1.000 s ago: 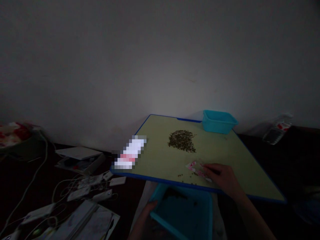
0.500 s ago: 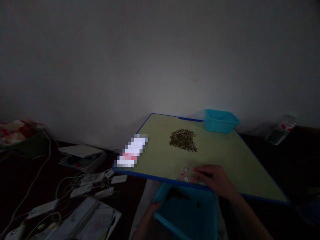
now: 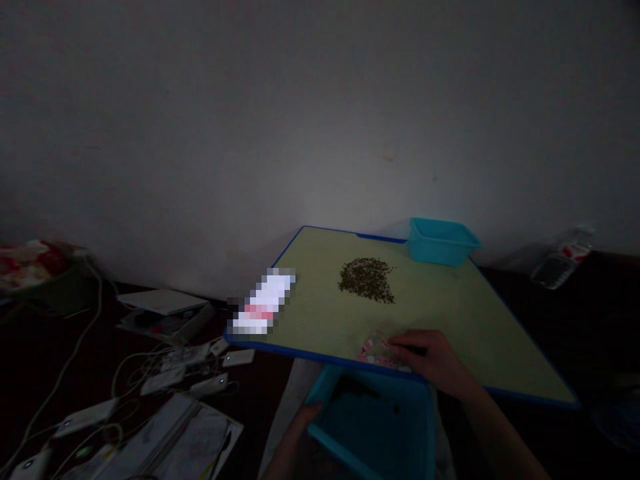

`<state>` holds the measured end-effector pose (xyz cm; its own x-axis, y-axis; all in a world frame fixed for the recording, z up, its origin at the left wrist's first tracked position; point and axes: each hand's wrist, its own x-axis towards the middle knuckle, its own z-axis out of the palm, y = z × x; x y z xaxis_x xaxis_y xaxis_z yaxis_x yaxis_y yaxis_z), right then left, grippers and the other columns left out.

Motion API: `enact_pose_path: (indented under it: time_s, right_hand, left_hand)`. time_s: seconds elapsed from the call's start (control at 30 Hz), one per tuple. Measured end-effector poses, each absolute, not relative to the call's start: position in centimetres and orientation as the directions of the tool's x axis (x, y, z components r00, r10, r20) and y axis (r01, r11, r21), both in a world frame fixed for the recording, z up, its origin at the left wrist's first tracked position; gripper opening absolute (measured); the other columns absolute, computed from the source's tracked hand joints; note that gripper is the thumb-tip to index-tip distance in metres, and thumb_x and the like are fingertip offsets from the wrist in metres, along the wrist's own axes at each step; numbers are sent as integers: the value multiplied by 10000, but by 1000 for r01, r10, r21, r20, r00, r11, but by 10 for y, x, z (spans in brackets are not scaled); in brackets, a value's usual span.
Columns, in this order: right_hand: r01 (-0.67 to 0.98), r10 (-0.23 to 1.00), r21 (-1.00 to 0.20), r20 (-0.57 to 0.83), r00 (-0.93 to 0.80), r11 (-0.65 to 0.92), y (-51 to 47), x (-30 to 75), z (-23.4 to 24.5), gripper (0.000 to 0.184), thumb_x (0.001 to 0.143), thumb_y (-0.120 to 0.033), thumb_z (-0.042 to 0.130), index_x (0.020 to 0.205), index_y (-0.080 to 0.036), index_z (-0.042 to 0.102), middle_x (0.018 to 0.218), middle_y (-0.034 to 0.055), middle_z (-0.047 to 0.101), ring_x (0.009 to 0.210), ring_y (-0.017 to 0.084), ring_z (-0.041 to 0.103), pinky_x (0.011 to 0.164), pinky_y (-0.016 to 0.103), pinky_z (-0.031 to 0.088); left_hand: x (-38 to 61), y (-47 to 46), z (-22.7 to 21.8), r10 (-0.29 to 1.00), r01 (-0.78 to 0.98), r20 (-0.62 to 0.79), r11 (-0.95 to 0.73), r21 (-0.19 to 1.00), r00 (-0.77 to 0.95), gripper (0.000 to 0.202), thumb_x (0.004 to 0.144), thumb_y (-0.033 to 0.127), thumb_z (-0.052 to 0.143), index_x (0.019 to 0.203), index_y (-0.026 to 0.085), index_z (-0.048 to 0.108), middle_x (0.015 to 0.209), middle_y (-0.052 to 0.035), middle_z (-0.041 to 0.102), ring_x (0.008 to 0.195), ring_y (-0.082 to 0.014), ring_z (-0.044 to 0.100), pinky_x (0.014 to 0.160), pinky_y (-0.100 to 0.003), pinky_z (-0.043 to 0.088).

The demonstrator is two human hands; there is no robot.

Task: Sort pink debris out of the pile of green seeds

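My right hand [image 3: 430, 357] is at the near edge of the low yellow table [image 3: 310, 267], thumb and fingers pinched on a crumpled, see-through plastic bag with pink and white print [image 3: 377, 350]. The dim light blurs the bag's outline. Below the table edge, my left hand [image 3: 300, 427] grips the left rim of a blue plastic basin [image 3: 370, 433]. Dark material lies inside the basin, with one small dark speck apart from it. A spread of small brown-green grains [image 3: 367, 279] lies on the table beyond my right hand.
A second blue basin [image 3: 443, 243] stands at the table's far right corner. A bright pixelated rectangle [image 3: 263, 303] lies at the left edge. White power banks and cables [image 3: 210, 383], papers [image 3: 175, 433] and a box are on the left; a plastic bottle [image 3: 563, 260] lies right.
My right hand stays almost in place, its fingertips shifting slightly on the plastic bag, whose film has moved a little. The left hand and basin look unchanged.
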<state>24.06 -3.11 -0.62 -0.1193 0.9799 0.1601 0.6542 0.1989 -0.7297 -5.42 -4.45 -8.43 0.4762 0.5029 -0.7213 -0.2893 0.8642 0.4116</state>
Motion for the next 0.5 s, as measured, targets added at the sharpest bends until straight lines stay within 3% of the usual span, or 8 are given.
enact_pose_path:
  time_s: [0.3,0.5]
  right_hand:
    - [633,985,-755,132,-110,171,-34,239,-3,254,904,-381,638,1000,-224,813,919,58,788,795,212,722,689,285,539]
    - [675,992,-728,117,-51,121,-14,262,7,283,883,-407,651,1034,-228,809,1014,50,792,870,239,732,735,298,545]
  left_hand:
    - [-53,-42,-90,466,-272,-749,885,379,471,757,842,540,524,1428,69,436,1142,-187,728,1265,-403,582,1019,-500,487]
    - [-60,-42,-97,474,-262,-727,881,395,497,603,876,536,545,1324,133,542,1153,-163,725,1143,-330,656,1025,-560,461]
